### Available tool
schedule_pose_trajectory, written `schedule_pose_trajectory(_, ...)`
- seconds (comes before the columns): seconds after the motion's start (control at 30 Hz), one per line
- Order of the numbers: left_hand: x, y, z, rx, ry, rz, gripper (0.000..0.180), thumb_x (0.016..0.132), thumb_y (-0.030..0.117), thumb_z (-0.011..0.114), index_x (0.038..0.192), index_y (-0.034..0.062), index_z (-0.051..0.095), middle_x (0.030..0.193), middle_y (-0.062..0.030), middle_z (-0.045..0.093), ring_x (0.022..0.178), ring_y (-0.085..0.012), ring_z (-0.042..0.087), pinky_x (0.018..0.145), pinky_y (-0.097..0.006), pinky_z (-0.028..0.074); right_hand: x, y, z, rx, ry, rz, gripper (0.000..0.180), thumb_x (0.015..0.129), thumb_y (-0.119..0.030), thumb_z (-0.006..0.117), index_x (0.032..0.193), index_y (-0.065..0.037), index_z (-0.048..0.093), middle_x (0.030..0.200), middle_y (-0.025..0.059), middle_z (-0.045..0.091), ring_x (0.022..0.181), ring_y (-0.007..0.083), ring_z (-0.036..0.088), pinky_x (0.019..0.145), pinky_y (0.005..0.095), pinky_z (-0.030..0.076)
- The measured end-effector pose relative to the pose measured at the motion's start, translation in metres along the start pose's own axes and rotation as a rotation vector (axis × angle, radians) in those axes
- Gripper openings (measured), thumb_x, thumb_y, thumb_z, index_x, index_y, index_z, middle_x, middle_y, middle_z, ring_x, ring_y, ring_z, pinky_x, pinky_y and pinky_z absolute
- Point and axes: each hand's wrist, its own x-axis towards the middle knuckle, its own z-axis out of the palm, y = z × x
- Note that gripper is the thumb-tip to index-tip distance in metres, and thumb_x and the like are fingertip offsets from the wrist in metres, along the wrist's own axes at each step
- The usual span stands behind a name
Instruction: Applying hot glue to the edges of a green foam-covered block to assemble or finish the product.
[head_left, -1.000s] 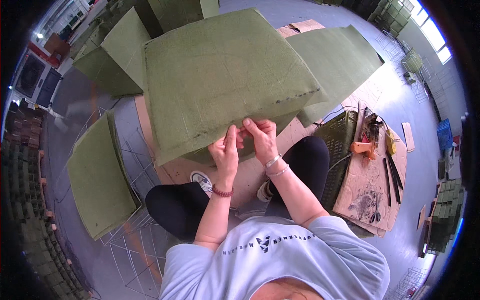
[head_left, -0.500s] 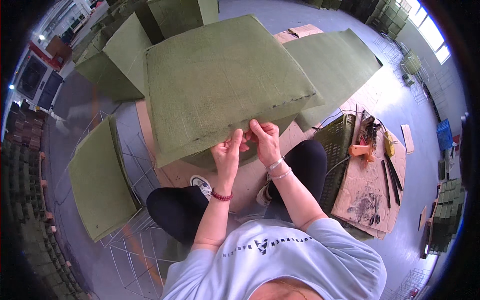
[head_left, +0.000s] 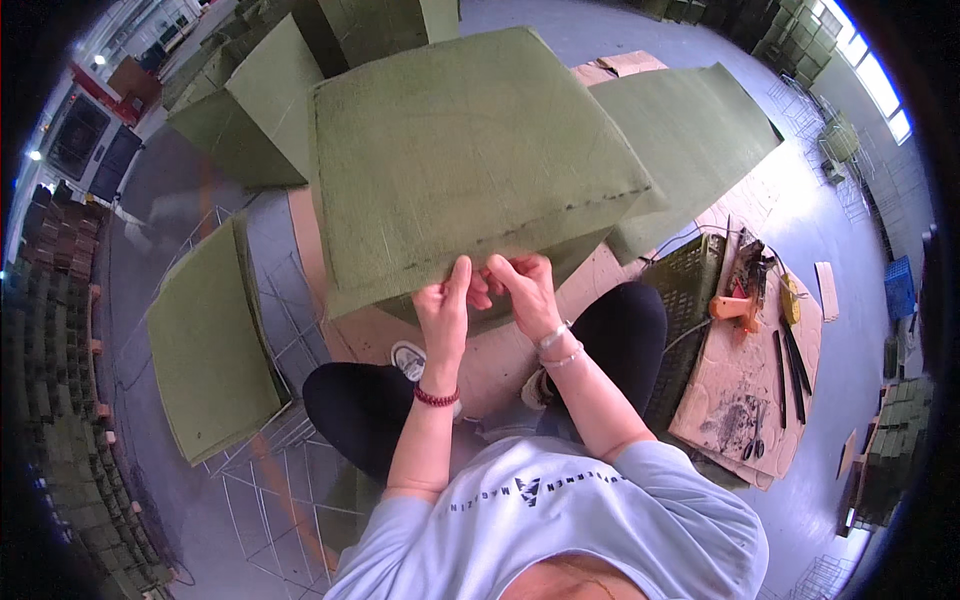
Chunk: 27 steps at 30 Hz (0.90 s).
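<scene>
A large green box with a fabric-like surface (head_left: 470,150) stands in front of me, its top panel tilted toward me. Dark marks run along the near edge of that panel. My left hand (head_left: 441,305) grips this edge, thumb on top and fingers curled underneath. Close beside it on the right, my right hand (head_left: 527,293) pinches the same edge between thumb and bent fingers. The undersides of the fingertips are hidden, so anything small between them cannot be made out.
Green panels (head_left: 215,345) rest on a wire frame (head_left: 265,500) at left. Another green sheet (head_left: 690,150) lies at right. Beside my right knee, a green plastic crate (head_left: 685,335) stands by cardboard (head_left: 715,400) holding an orange-handled tool (head_left: 735,308), black strips (head_left: 792,362) and scissors (head_left: 754,448).
Both hands have shifted a little left along the box's near edge, still close together. The whole view has swung slightly, so the surroundings sit further right.
</scene>
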Motion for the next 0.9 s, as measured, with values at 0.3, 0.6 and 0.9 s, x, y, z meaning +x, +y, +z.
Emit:
schedule_pose_trajectory(0.3, -0.002, -0.007, -0.006, 0.129, 0.057, 0.079, 0.033, 0.092, 0.027, 0.057, 0.073, 0.0014, 0.063, 0.059, -0.0009, 0.056, 0.048, -0.0063, 0.048, 0.042, -0.020, 0.036, 0.001, 0.005, 0.025, 0.102, 0.130, -0.056, 0.018, 0.086, -0.015, 0.067, 0.077, 0.000, 0.068, 0.066, -0.0004, 0.063, 0.056, 0.0043, 0.049, 0.050, 0.0209, 0.037)
schedule_pose_trajectory(0.6, -0.002, -0.007, -0.019, 0.094, -0.017, 0.005, 0.034, 0.092, 0.030, 0.058, 0.071, 0.0027, 0.063, 0.060, -0.0004, 0.056, 0.050, -0.0067, 0.051, 0.046, -0.020, 0.040, -0.007, 0.006, 0.030, 0.067, 0.091, -0.037, 0.018, 0.084, -0.017, 0.068, 0.077, 0.000, 0.069, 0.068, -0.0033, 0.062, 0.057, 0.0038, 0.047, 0.051, 0.0212, 0.037)
schedule_pose_trajectory(0.9, 0.001, 0.004, -0.031, 0.142, 0.061, 0.075, 0.031, 0.093, 0.025, 0.056, 0.073, 0.0021, 0.062, 0.061, -0.0024, 0.059, 0.050, -0.0092, 0.054, 0.047, -0.022, 0.043, -0.003, 0.008, 0.037, 0.029, 0.079, -0.116, 0.021, 0.087, -0.014, 0.065, 0.079, 0.004, 0.067, 0.070, 0.0044, 0.066, 0.058, 0.0074, 0.055, 0.053, 0.0225, 0.043)
